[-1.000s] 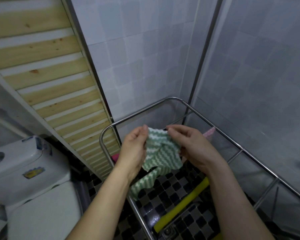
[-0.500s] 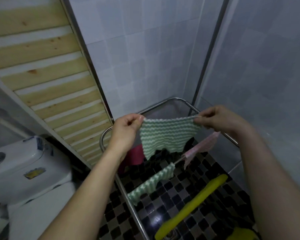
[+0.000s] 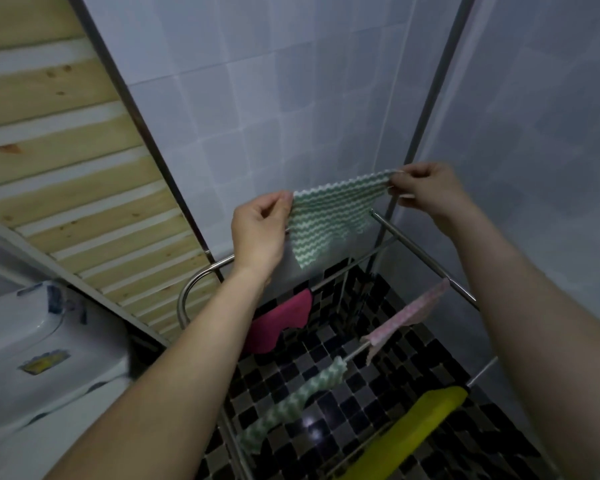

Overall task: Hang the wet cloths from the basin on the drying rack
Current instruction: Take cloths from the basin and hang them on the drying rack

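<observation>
A green-and-white wavy striped cloth (image 3: 329, 216) is stretched flat between my two hands, above the far end of the steel drying rack (image 3: 426, 261). My left hand (image 3: 258, 233) pinches its left top corner. My right hand (image 3: 426, 190) pinches the right top corner, slightly higher. The cloth's lower edge hangs beside the rack's far rail. On the rack's bars hang a magenta cloth (image 3: 279, 320), a pale pink cloth (image 3: 406, 317), a second green wavy cloth (image 3: 291, 403) and a yellow cloth (image 3: 409, 434). The basin is out of view.
A white toilet cistern (image 3: 39, 351) stands at lower left. A slatted wooden panel (image 3: 70, 174) leans along the left wall. Tiled walls close in behind and to the right. A dark checkered mosaic floor (image 3: 326, 344) lies under the rack.
My hands pulled apart and spread the bunched green cloth out flat, then lifted it up and away toward the rack's far end.
</observation>
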Demonstrator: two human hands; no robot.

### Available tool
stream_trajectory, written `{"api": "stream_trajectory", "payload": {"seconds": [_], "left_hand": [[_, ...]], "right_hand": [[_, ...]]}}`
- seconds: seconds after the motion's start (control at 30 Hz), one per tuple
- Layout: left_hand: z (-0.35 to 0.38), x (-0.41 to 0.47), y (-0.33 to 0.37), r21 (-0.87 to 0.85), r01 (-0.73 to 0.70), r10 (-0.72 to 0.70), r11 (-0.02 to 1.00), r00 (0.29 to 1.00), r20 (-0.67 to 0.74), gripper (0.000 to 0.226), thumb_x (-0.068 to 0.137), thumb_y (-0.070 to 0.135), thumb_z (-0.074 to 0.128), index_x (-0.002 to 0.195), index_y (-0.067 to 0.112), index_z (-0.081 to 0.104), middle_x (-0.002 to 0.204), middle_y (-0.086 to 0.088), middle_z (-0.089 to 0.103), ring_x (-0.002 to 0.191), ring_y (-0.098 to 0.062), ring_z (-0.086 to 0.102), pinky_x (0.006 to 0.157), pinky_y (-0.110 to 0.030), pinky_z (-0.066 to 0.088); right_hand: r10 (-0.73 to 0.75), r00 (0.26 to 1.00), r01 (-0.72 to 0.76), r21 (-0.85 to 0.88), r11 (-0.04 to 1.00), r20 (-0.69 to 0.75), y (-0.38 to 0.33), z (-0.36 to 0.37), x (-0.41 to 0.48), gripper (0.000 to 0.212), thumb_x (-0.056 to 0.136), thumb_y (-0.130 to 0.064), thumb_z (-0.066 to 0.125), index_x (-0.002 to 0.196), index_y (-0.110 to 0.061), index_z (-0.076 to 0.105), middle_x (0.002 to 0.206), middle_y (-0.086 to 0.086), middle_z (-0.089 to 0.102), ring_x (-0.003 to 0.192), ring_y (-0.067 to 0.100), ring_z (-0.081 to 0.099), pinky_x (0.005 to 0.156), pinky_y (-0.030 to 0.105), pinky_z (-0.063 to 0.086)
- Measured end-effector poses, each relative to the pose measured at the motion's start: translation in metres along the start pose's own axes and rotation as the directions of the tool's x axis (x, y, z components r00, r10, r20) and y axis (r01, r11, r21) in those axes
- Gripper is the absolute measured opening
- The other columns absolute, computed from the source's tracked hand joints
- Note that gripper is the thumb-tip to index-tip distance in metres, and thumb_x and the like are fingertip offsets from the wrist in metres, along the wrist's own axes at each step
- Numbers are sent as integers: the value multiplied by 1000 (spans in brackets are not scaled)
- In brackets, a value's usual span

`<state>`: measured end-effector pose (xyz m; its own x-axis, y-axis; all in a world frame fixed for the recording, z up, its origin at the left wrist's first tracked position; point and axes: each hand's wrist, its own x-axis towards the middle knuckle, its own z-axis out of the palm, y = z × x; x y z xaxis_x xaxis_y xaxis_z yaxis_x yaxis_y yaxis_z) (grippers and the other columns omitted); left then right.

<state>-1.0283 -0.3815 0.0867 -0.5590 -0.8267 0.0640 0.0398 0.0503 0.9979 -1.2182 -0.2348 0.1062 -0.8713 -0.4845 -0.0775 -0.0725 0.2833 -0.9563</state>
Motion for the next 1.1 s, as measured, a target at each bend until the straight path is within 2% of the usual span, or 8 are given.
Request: {"api": "stream_trajectory", "payload": {"seconds": [0.13, 0.27, 0.4, 0.57, 0.77, 0.9, 0.97, 1.1], "left_hand": [[12, -6, -20, 185, -76, 72, 980, 997, 29, 17, 91, 14, 64, 96, 3, 75, 94, -7, 74, 81, -5, 61, 81, -22, 48], [22, -36, -59, 398, -120, 36, 910, 977, 212, 16, 91, 15, 64, 94, 6, 76, 90, 4, 72, 86, -10, 65, 79, -20, 46], [19, -58, -87, 528, -226, -43, 819, 893, 448, 30, 94, 19, 59, 70, 2, 66, 65, 3, 60, 63, -7, 53, 62, -24, 41], [20, -69, -96, 549, -317, -111, 774, 785, 610, 49, 95, 10, 53, 52, 15, 31, 50, 6, 31, 46, -9, 34, 53, -25, 28], [22, -74, -94, 633, -393, -262, 667, 672, 693, 32, 97, 15, 48, 68, 4, 54, 61, -3, 55, 59, -17, 51, 56, -29, 40], [20, -65, -92, 645, -436, -39, 628, 810, 585, 22, 94, 14, 53, 102, 10, 73, 102, -9, 71, 95, -24, 62, 88, -33, 49], [19, -55, -93, 685, -442, 52, 579, 858, 510, 22, 92, 15, 56, 109, 13, 71, 107, -7, 68, 98, -26, 57, 89, -33, 45], [22, -41, -102, 777, -427, 9, 463, 879, 477, 19, 93, 26, 55, 105, 17, 66, 104, -5, 66, 97, -24, 55, 83, -32, 42]], "right_hand": [[53, 999, -53, -16, 998, -13, 20, -9, 5, 7, 90, -7, 61, 86, -11, 66, 63, -5, 66, 48, -5, 61, 50, 10, 45], [187, 982, -172, -341, 924, 11, 62, -27, 1, 14, 84, -6, 68, 95, 2, 71, 59, 6, 61, 48, 9, 51, 38, 10, 32], [246, 965, -123, -665, 736, 94, 88, -37, -9, 12, 79, -8, 75, 86, 3, 74, 67, 7, 59, 56, 9, 46, 50, 23, 36], [217, 970, -50, -792, 608, 105, 95, -33, -17, 12, 80, -11, 72, 89, -5, 75, 83, 11, 69, 76, 17, 58, 66, 22, 37], [194, 970, 11, -823, 568, 147, 102, -26, -12, 28, 76, -10, 72, 104, -17, 73, 100, 8, 68, 92, 23, 62, 75, 23, 41], [2, 1000, 17, -751, 660, 25, 103, -6, -10, 25, 84, -15, 67, 109, -15, 71, 107, 13, 70, 102, 29, 64, 81, 28, 44], [-62, 998, 47, -727, 685, 6, 106, 5, -9, 26, 87, -12, 63, 112, -15, 70, 108, 13, 71, 103, 30, 65, 81, 28, 44], [-62, 996, 93, -753, 651, 69, 115, 20, -4, 27, 91, -14, 59, 115, -14, 70, 117, 12, 69, 108, 32, 63, 89, 33, 46]]}}
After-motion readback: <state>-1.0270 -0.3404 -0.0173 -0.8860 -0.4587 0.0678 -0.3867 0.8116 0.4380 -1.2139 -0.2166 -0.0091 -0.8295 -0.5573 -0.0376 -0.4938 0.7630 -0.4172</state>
